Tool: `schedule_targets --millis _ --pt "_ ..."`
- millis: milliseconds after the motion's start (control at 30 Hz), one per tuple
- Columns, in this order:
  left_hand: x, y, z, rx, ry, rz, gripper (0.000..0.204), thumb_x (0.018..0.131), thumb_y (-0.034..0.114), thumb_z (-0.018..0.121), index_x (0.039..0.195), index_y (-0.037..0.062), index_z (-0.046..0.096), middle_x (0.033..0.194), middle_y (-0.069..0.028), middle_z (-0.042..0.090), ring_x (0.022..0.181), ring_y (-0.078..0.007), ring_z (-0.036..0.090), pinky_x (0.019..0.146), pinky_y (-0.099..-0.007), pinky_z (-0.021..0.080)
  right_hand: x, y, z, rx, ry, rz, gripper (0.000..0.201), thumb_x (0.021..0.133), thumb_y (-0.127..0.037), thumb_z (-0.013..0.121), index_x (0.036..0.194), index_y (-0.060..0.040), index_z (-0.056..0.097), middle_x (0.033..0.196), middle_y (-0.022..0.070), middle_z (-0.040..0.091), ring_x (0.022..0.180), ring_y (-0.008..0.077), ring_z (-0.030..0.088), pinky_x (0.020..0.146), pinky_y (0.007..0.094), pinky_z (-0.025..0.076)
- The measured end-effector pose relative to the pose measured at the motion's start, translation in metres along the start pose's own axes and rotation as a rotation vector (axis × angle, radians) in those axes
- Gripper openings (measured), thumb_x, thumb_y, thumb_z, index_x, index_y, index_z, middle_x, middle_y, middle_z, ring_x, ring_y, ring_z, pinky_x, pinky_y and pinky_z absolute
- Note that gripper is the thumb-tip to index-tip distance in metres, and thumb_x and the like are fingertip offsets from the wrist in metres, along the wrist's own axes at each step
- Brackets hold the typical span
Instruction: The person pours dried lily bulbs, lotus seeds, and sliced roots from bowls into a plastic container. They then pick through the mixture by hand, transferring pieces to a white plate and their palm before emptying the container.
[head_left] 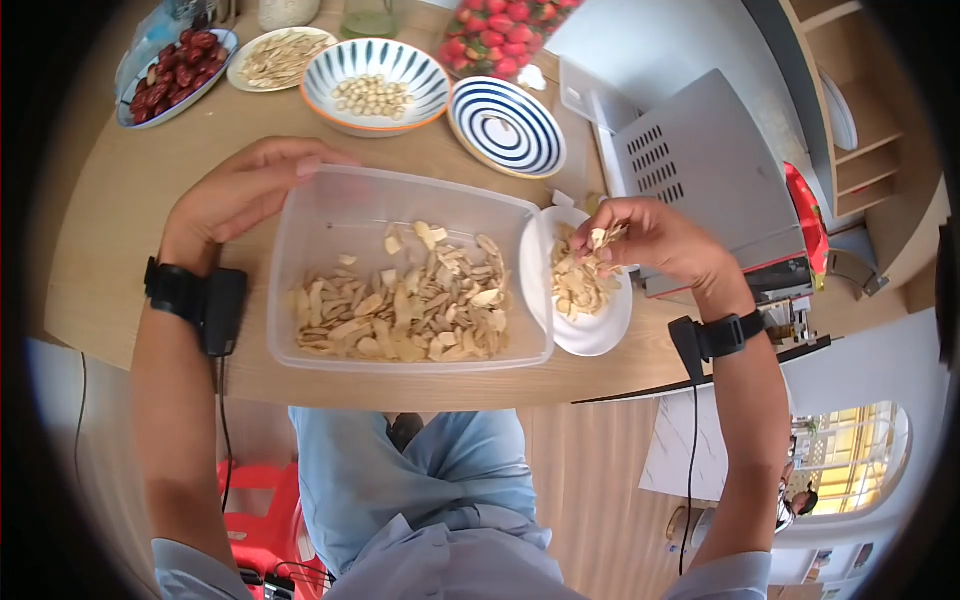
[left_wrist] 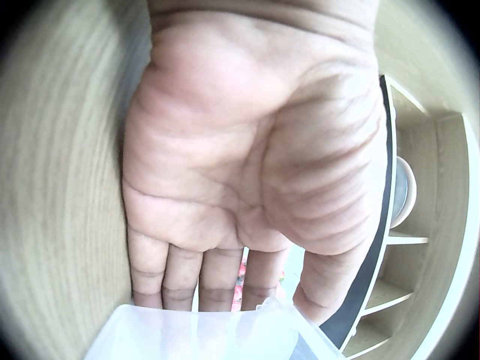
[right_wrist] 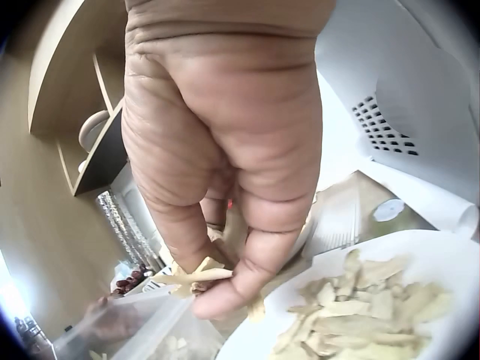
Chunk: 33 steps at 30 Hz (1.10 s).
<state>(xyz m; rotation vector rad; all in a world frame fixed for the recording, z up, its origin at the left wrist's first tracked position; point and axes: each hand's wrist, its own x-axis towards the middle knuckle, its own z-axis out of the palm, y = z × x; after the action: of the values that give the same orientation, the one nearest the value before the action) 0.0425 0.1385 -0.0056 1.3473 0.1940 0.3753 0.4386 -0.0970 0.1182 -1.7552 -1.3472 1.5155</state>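
Note:
A clear plastic box (head_left: 400,190) holds many pale dried slices (head_left: 400,310) in the head view. At its upper left corner my left hand (head_left: 245,190) grips the rim, thumb at the edge, fingers behind the wall; the left wrist view shows the palm (left_wrist: 247,150) against the box (left_wrist: 195,330). Over a white plate (head_left: 608,335) of similar slices, my right hand (head_left: 655,240) pinches a few slices (head_left: 602,238). The right wrist view shows these slices (right_wrist: 199,276) between thumb and fingers of the hand (right_wrist: 225,150), with the plate's slices (right_wrist: 367,307) to the right.
Along the back stand a dish of red dates (head_left: 180,80), a plate of slices (head_left: 285,60), a bowl of pale round pieces (head_left: 375,95), a blue-striped plate (head_left: 507,125) and a bag of strawberries (head_left: 500,35). A grey vented appliance (head_left: 700,160) stands at the right.

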Motion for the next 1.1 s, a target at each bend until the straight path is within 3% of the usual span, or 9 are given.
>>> schedule_targets --millis 33,133,167,367,667,867,1100 --pt "-0.002 0.003 0.001 0.009 0.011 -0.012 0.045 0.105 0.028 0.063 0.135 -0.0056 0.065 0.130 -0.0132 0.071 0.123 -0.0193 0.067 0.109 -0.0332 0.050 -0.004 0.002 0.002 0.030 0.033 0.049 0.017 0.096 0.004 0.072 0.112 0.0006 0.069 0.119 0.0087 0.074 0.106 0.0148 0.070 0.090 0.0295 0.058" --pt "-0.002 0.003 0.001 0.018 0.031 -0.015 0.045 0.105 0.028 0.064 0.135 -0.0062 0.065 0.130 -0.0147 0.071 0.123 -0.0209 0.067 0.110 -0.0345 0.050 -0.004 0.020 0.001 -0.020 0.081 0.053 0.016 0.095 0.006 0.071 0.108 -0.0009 0.066 0.122 0.0113 0.074 0.111 0.0187 0.072 0.091 0.0323 0.062" --pt "-0.001 0.002 0.000 0.017 0.037 -0.011 0.045 0.105 0.027 0.064 0.135 -0.0065 0.064 0.131 -0.0153 0.071 0.123 -0.0214 0.068 0.110 -0.0349 0.050 -0.005 0.023 0.003 0.030 0.106 0.060 0.017 0.095 0.003 0.074 0.111 0.0005 0.071 0.112 0.0063 0.075 0.100 0.0125 0.070 0.089 0.0264 0.056" --pt "-0.001 -0.007 -0.006 -0.012 0.069 -0.006 0.045 0.104 0.025 0.064 0.135 -0.0077 0.063 0.131 -0.0169 0.071 0.123 -0.0235 0.067 0.110 -0.0377 0.051 -0.007 0.038 -0.001 0.092 0.121 0.052 0.023 0.093 0.002 0.076 0.116 0.0015 0.071 0.112 0.0066 0.075 0.097 0.0115 0.070 0.090 0.0265 0.057" --pt "-0.002 -0.007 -0.004 -0.046 0.043 0.019 0.045 0.105 0.025 0.063 0.135 -0.0087 0.062 0.131 -0.0192 0.071 0.122 -0.0252 0.069 0.109 -0.0384 0.053 -0.010 0.034 -0.001 0.202 0.141 0.090 0.029 0.102 -0.014 0.071 0.126 0.0035 0.070 0.117 0.0085 0.073 0.105 0.0142 0.071 0.099 0.0318 0.061" --pt "-0.003 -0.007 -0.002 -0.063 0.077 0.010 0.046 0.104 0.025 0.065 0.135 -0.0085 0.063 0.131 -0.0194 0.071 0.121 -0.0252 0.070 0.108 -0.0380 0.053 -0.012 0.038 -0.006 0.052 0.093 0.021 0.031 0.103 0.000 0.063 0.133 0.0031 0.068 0.126 0.0115 0.071 0.114 0.0170 0.069 0.100 0.0334 0.061" --pt "-0.002 -0.006 0.000 -0.055 0.072 0.006 0.047 0.104 0.026 0.065 0.135 -0.0085 0.062 0.129 -0.0210 0.071 0.122 -0.0269 0.070 0.109 -0.0383 0.054 -0.013 0.035 0.000 0.011 0.137 -0.020 0.028 0.098 0.009 0.060 0.123 0.0044 0.070 0.114 0.0103 0.072 0.109 0.0182 0.071 0.095 0.0333 0.064"
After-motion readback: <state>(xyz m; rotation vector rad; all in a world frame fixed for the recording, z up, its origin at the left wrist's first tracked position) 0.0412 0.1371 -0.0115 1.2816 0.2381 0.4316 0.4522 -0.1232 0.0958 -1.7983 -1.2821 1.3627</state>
